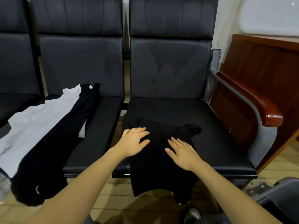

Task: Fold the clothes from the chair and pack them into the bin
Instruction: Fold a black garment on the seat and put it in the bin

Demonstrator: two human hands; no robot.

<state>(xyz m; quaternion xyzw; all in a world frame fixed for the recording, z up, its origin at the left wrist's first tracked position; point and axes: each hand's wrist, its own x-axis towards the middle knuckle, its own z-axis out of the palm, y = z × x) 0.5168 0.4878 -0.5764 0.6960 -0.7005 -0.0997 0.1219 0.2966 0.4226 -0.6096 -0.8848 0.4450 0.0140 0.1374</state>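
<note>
no readable text, labels, brands, numbers or signs on anything in view

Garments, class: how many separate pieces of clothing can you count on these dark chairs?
3: a black cloth garment under both flat hands on the right seat, and a white cloth garment beside a long black garment on the left seat. More may lie underneath.

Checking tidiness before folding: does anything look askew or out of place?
Yes. The black garment under both flat hands hangs off the seat's front edge, and the white garment and dark garment drape over the neighbouring seat toward the floor.
</note>
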